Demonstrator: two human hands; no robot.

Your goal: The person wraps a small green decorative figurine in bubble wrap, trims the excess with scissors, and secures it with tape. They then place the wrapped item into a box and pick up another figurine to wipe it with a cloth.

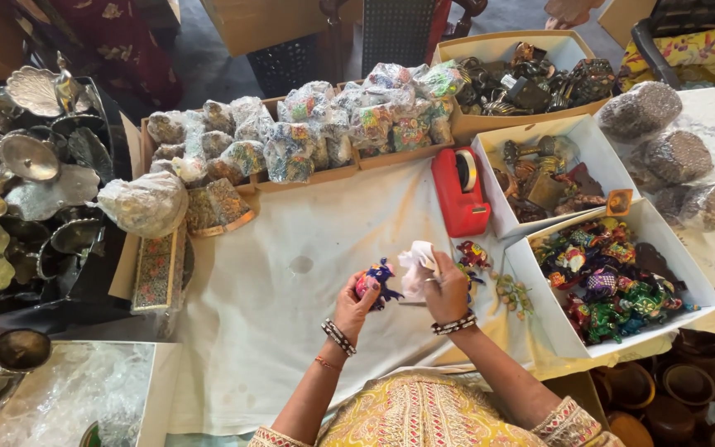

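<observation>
Two hands: left hand [354, 305] grips glossy figurine [376, 280], right hand [447, 288] crumpled tissue [417, 266].

Boxes and wrapped bundles around a white cloth

Along the far edge, shallow cardboard trays [349, 170] hold small clear plastic bundles [316, 124] with mixed colours inside. Far right of them, a tan cardboard box [502, 43] holds dark metal pieces. Below it stand two white open boxes: the upper white box [597, 145] with brown items, the lower white box [539, 290] with bright figurines. On the right lie three clear-wrapped cylinders [676, 157] of brownish contents. A larger clear bag [142, 203] sits at left.
</observation>
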